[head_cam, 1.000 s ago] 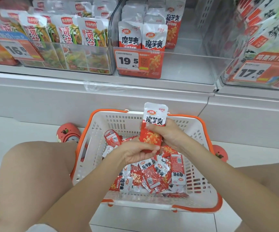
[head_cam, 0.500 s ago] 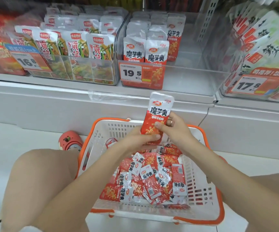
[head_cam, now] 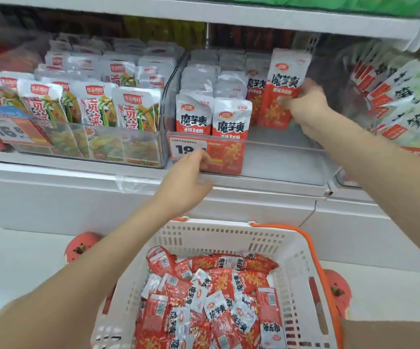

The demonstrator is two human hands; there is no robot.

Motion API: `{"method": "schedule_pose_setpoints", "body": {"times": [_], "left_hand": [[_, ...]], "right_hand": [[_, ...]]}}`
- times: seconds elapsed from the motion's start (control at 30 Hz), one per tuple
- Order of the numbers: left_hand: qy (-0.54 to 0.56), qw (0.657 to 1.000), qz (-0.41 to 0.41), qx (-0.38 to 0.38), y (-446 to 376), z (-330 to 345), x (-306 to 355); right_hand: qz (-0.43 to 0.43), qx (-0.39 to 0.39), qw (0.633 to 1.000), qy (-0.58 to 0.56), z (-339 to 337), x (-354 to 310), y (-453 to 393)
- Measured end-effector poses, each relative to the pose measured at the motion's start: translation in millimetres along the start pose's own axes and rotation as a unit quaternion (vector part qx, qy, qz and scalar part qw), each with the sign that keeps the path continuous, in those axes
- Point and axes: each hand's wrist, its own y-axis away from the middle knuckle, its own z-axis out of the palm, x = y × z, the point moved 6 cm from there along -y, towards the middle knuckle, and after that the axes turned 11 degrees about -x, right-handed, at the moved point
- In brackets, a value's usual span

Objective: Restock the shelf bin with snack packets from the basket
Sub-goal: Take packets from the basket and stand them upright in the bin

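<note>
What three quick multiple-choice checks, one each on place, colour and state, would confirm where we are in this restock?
1. Where is the packet that the right hand holds?
A. in the basket
B. inside the clear shelf bin
C. on the floor

2. What colour is the basket's rim trim?
A. orange
B. blue
C. green

3. What is the left hand doing?
A. lifting a packet
B. gripping the basket handle
C. touching the bin's front by the price tag, holding nothing

Key: 1 B, the packet stands upright beside the bin's stocked rows; 2 A, an orange band edges the white mesh; 3 C, its fingers meet the tag, with no packet in them.
</note>
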Motion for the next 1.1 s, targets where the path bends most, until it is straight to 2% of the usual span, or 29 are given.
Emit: {"method": "schedule_pose_setpoints", "body": {"times": [0.1, 0.23, 0.3, 0.37, 0.5, 0.9, 1.0, 1.03, 1.1], "left_hand": [[-0.039, 0.999, 0.005, -0.012, -5, 0, -1], [-0.105, 0.994, 0.028, -0.026, 0, 6, -9], [-0.108, 0.993, 0.033, -0.017, 0, 6, -10], [-0.103, 0.994, 0.035, -0.015, -1, 8, -10], [-0.079, 0.997, 0.024, -0.010, -2, 10, -8], [-0.084, 0.996, 0.027, -0.006, 3, 12, -12], [-0.101, 0.994, 0.035, -0.016, 7, 16, -11], [-0.104, 0.994, 0.038, -0.023, 9, 19, -11], [-0.096, 0.994, 0.031, -0.047, 10, 27, -12]], "right_hand": [[0.030, 0.019, 0.999, 0.016, 10, 22, -40], [0.031, -0.030, 0.999, 0.034, 24, 38, -89], [-0.009, -0.053, 0.994, 0.097, 30, 53, -107], [-0.036, -0.067, 0.975, 0.208, 41, 43, -93], [-0.012, -0.042, 0.955, 0.295, 45, 40, -88], [0.083, -0.089, 0.948, 0.294, 46, 45, -75], [0.091, -0.041, 0.950, 0.297, 33, 22, -59], [0.064, -0.006, 0.940, 0.335, 27, 9, -47], [-0.043, 0.063, 0.891, 0.448, 21, -23, -10]]}}
